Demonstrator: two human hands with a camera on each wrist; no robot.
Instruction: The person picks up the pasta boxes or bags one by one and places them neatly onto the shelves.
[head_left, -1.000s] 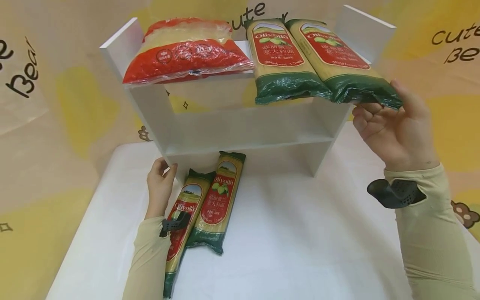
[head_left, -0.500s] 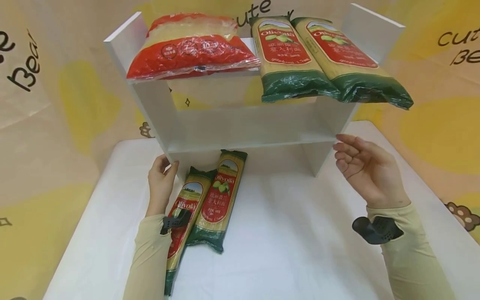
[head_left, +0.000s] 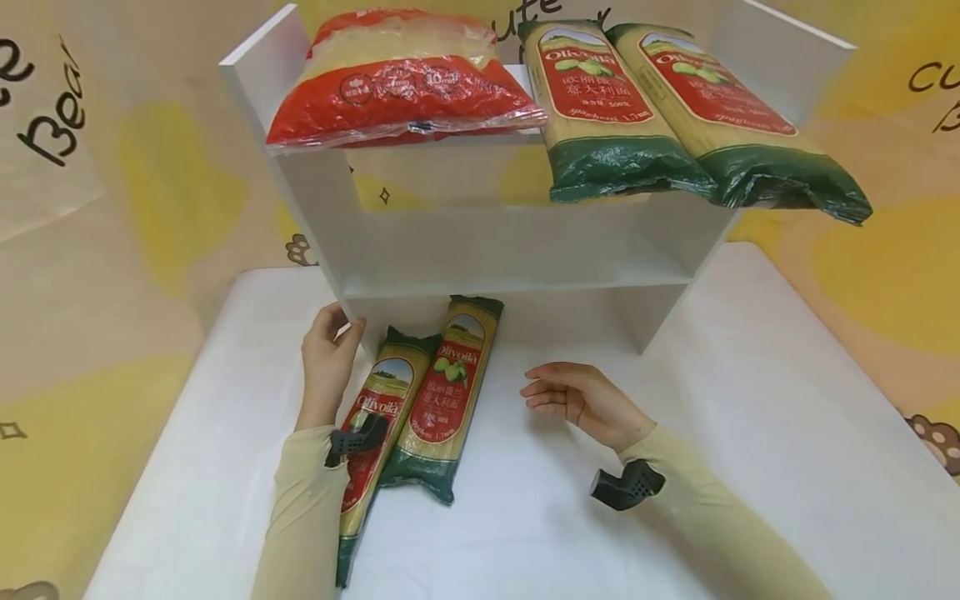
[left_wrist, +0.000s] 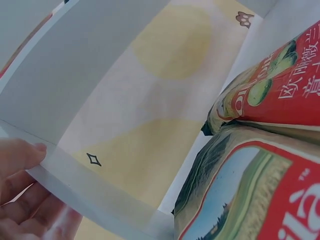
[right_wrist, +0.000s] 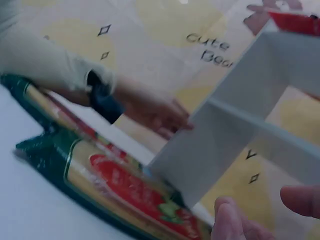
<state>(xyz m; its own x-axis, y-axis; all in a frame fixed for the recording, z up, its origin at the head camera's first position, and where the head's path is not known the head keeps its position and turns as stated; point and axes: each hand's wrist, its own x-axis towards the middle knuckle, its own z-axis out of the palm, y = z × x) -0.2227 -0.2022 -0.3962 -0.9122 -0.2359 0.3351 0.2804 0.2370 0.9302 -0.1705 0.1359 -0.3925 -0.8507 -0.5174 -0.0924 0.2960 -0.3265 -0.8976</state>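
My left hand (head_left: pixel 328 362) grips the lower left side panel of the white shelf (head_left: pixel 517 250). In the left wrist view, the thumb of that hand (left_wrist: pixel 25 195) lies on one face of the panel and the fingers on the other. My right hand (head_left: pixel 592 406) hovers over the table, holding nothing, fingers loosely bent and pointing left. Left of it, two spaghetti packs lie side by side: a right one (head_left: pixel 444 392) and a left one (head_left: pixel 390 379), partly hidden by the left forearm. Their far ends reach under the shelf's lower board.
On the shelf's top board are a red-and-clear pasta bag (head_left: pixel 408 92) and two more spaghetti packs (head_left: pixel 592 87), whose green ends overhang the front edge. A white cloth covers the table (head_left: pixel 525 533). A patterned yellow cloth (head_left: pixel 862 275) hangs behind.
My right hand has left the top-right spaghetti pack and come down and left to above the table. The left hand keeps its grip on the shelf. The head view has shifted slightly.
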